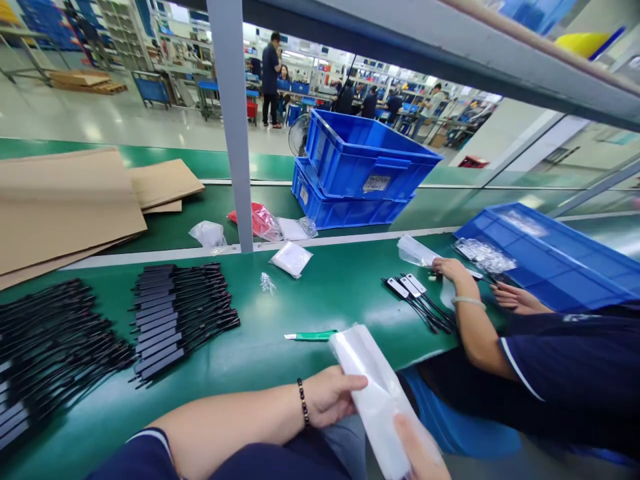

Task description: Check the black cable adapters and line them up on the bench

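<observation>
Just beyond my lap I hold a long clear plastic bag [373,393], perhaps a stack of them, tilted between both hands. My left hand [333,395] pinches its left edge, thumb lying on top. At the lower end, my right hand [423,450] is closed on the plastic, partly seen through it and cut off by the picture's edge. A green utility knife [311,336] with its blade out lies on the green table [270,373] near the bag's upper end. Further left are rows of black cabled devices [163,320].
More black devices [55,347] lie at far left. Beside me on the right, a co-worker's hands [453,270] handle plastic and cables near several white-labelled devices [407,287]. Blue crates [370,167] are stacked behind a grey post [233,127]; cardboard sheets [65,207] lie back left.
</observation>
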Available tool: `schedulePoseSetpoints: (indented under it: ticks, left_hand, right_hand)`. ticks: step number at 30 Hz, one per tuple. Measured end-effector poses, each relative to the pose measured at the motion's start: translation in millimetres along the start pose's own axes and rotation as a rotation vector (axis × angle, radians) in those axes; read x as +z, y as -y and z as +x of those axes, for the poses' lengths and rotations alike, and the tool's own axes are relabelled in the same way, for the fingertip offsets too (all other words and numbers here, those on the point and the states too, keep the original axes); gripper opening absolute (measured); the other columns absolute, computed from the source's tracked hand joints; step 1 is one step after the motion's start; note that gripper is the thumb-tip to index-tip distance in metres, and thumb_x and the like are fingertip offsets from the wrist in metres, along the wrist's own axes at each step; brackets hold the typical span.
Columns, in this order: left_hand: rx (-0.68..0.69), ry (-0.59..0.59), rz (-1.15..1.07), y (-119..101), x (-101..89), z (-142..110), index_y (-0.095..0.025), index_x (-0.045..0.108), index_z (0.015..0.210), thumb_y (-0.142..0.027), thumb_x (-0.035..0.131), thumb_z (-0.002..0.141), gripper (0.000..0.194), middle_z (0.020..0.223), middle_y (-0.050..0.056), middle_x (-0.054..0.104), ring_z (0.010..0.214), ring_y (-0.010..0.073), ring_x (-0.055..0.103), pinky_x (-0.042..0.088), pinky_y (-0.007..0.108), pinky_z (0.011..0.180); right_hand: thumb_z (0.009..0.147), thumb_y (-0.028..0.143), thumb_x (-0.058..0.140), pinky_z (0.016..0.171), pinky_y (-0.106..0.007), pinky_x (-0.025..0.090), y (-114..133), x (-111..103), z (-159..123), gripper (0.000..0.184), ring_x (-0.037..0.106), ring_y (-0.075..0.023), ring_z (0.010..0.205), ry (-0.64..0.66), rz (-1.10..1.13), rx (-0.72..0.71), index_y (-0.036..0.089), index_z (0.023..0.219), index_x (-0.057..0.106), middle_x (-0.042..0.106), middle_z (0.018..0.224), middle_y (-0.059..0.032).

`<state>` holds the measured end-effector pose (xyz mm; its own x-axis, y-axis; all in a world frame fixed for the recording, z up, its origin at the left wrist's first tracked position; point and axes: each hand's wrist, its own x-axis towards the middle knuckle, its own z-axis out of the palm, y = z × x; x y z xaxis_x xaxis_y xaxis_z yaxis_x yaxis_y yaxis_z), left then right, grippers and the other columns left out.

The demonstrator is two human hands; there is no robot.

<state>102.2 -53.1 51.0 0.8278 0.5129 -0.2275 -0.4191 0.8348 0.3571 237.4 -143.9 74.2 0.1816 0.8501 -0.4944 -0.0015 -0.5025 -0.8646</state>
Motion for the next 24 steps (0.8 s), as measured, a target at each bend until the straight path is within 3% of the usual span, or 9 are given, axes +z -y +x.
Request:
schedulePoseSetpoints:
  ticks: [3,8,13,16,18,21,24]
  left_hand:
    - [0.115,-0.154,-0.168,-11.0,8.8,12.8,-0.008,0.059,0.085,-0.019,0.063,0.058,0.030,0.082,0.013,0.063,0.082,0.0238,0.058,0.038,0.038,0.081]
    - [0.166,-0.268,-0.239,-20.8,6.9,19.7,-0.006,0.058,0.078,-0.025,0.054,0.068,0.022,0.078,0.016,0.063,0.083,0.0260,0.058,0.039,0.040,0.081]
    - [0.229,-0.410,-0.176,-22.3,0.8,21.5,-0.006,0.056,0.081,-0.028,0.053,0.070,0.025,0.080,0.017,0.063,0.077,0.0261,0.060,0.041,0.041,0.074]
    - [0.297,-0.481,-0.133,-22.7,-1.6,21.4,-0.009,0.053,0.088,-0.027,0.055,0.068,0.026,0.081,0.014,0.063,0.072,0.0248,0.061,0.043,0.040,0.070]
    - [0.381,-0.501,-0.110,-21.7,-3.1,21.3,-0.010,0.053,0.088,-0.032,0.057,0.067,0.030,0.081,0.013,0.063,0.073,0.0237,0.060,0.043,0.038,0.072]
    - [0.525,-0.500,-0.010,-19.9,-6.1,21.8,-0.011,0.054,0.089,-0.037,0.060,0.066,0.035,0.081,0.010,0.063,0.078,0.0215,0.058,0.043,0.032,0.073]
    - [0.530,-0.502,0.036,-23.6,-10.2,21.9,-0.013,0.054,0.088,-0.038,0.062,0.064,0.035,0.076,0.007,0.063,0.074,0.0199,0.058,0.043,0.030,0.069]
  right_hand:
    - [0.070,0.058,0.046,0.044,-0.026,0.042,-2.1,11.1,10.6,0.046,0.050,-0.0170,0.048,0.002,-0.071,-0.105,0.014,0.069,0.061,0.055,0.050,-0.0046]
    - [0.068,0.052,0.053,0.063,-0.027,0.047,-8.7,18.4,22.8,0.050,0.057,-0.0229,0.073,-0.088,-0.180,-0.246,0.012,0.098,0.059,0.064,0.077,-0.0078]
    - [0.072,0.050,0.046,0.059,-0.027,0.046,-2.8,21.0,31.7,0.042,0.057,-0.0222,0.065,-0.008,-0.401,-0.411,0.014,0.085,0.064,0.064,0.072,-0.0079]
    - [0.072,0.050,0.045,0.057,-0.027,0.044,2.2,19.3,37.5,0.042,0.056,-0.0198,0.059,0.039,-0.518,-0.514,0.016,0.091,0.061,0.063,0.071,-0.0069]
    - [0.074,0.051,0.042,0.049,-0.025,0.042,2.0,21.1,40.0,0.041,0.053,-0.0174,0.048,0.040,-0.497,-0.430,0.016,0.083,0.061,0.059,0.055,-0.0042]
    - [0.076,0.054,0.037,0.040,-0.023,0.035,-3.3,28.8,40.7,0.047,0.044,-0.0133,0.034,0.057,-0.321,-0.197,0.017,0.052,0.053,0.043,0.033,0.0002]
    - [0.073,0.057,0.041,0.040,-0.023,0.034,-6.6,30.1,40.5,0.048,0.042,-0.0115,0.033,0.137,-0.142,-0.057,0.016,0.049,0.050,0.043,0.032,0.0006]
